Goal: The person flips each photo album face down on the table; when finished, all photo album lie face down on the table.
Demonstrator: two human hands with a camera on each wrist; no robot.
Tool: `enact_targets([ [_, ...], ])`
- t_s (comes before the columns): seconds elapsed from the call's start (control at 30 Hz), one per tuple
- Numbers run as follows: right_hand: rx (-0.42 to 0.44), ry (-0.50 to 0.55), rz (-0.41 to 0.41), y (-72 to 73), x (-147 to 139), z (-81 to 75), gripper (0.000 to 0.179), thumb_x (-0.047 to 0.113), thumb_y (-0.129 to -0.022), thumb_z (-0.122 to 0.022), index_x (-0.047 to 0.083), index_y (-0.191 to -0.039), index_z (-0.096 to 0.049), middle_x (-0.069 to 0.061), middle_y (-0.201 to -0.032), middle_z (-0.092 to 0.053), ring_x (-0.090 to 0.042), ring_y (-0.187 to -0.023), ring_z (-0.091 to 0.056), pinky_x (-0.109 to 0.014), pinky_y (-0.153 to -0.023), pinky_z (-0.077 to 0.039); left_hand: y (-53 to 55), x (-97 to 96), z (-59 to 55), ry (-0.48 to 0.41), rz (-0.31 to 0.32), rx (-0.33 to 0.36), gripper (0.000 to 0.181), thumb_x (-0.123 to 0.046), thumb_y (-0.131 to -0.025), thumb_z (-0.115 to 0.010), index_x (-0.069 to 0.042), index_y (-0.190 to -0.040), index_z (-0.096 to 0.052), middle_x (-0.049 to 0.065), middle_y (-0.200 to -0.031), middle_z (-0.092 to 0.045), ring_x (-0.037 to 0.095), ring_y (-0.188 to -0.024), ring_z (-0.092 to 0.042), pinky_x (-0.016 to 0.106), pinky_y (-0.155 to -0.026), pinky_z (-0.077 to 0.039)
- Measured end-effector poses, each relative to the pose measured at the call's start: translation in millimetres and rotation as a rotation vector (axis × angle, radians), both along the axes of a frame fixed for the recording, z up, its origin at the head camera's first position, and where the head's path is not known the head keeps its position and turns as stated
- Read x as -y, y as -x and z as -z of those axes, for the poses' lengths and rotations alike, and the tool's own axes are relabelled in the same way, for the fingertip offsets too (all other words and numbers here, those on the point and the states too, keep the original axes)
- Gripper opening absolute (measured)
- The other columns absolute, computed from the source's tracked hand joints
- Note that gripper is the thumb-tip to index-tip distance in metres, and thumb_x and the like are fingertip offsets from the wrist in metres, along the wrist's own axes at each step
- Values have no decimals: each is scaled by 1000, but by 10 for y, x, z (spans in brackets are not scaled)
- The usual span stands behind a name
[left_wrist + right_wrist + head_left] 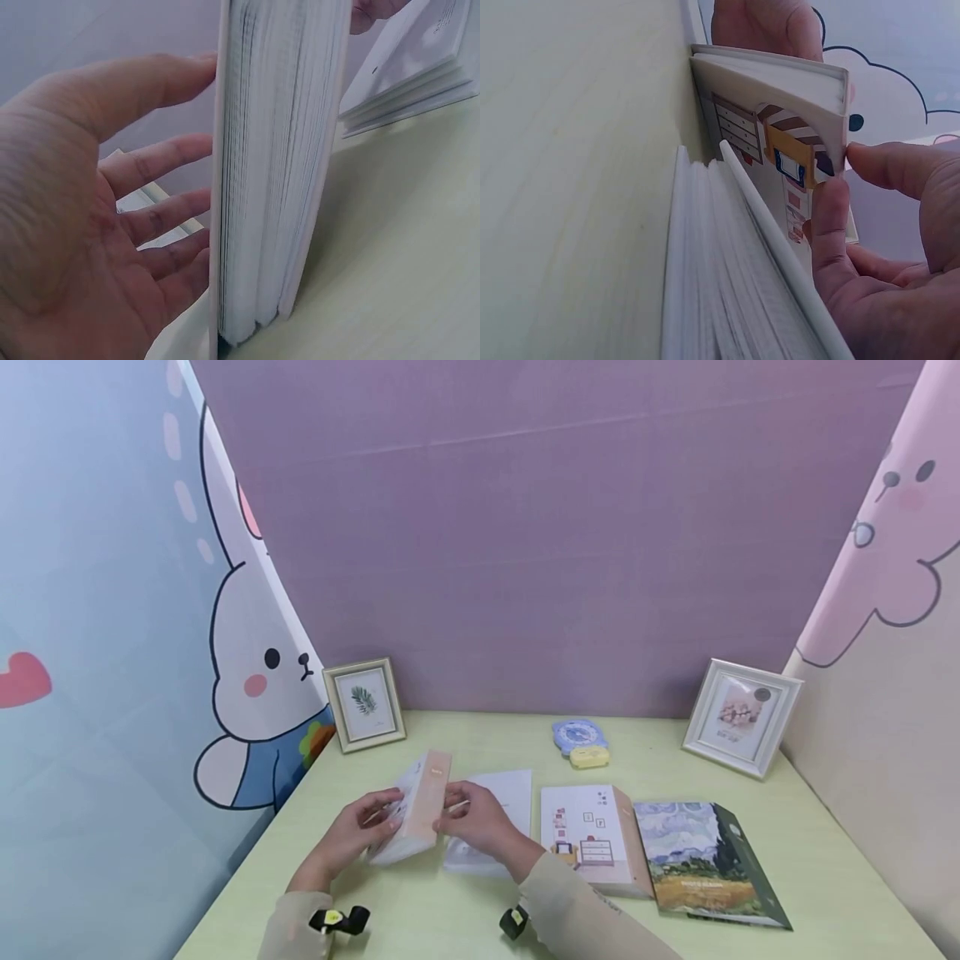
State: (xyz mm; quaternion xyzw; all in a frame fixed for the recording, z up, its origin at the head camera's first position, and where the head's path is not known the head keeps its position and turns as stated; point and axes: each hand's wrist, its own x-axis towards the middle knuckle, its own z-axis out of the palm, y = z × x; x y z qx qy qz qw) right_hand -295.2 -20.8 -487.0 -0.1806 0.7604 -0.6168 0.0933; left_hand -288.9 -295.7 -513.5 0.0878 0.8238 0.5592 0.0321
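Note:
Both hands are at a photo album (423, 806) with a pale peach spine, tilted up on the left part of the table; its many page edges show in the left wrist view. My left hand (356, 831) presses its fingertips and thumb against one cover, the fingers (161, 157) fairly straight. My right hand (483, 822) pinches the spine edge, thumb on the spine and a finger on the cover with a furniture picture (787, 157). A white album (513, 793) lies just behind the right hand, partly hidden by it.
To the right lie another album with a furniture drawing (581, 827) and a landscape-painting album (701, 852). Behind them are a blue round item (577, 735) and a yellow piece (589, 757). Picture frames stand at the back left (366, 706) and back right (742, 718).

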Motion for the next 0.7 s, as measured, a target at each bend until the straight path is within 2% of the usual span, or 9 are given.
enact_targets([
  [0.27, 21, -41, -4, 17, 3, 67, 66, 6, -83, -88, 0, -141, -59, -6, -117, -68, -21, -97, -67, -33, -74, -61, 15, 12, 33, 66, -64, 17, 50, -36, -92, -82, -20, -137, -68, 7, -159, -49, 40, -150, -38, 63, -122, -28],
  [0.47, 16, -75, -12, 22, 24, 95, 68, 0, -79, -88, -3, -140, -58, -7, -118, -66, -18, -91, -68, -30, -72, -61, 30, 28, 66, 97, -77, 25, 49, -40, -89, -85, -23, -133, -71, 5, -160, -48, 38, -153, -33, 59, -124, -27],
  [0.7, 3, -140, -27, -29, 43, 76, 68, 2, -78, -89, -3, -140, -60, -15, -122, -59, -16, -91, -69, -31, -72, -62, 45, 26, 91, 137, -102, 29, 48, -46, -88, -84, -27, -130, -71, 2, -160, -47, 36, -154, -31, 61, -124, -26],
])
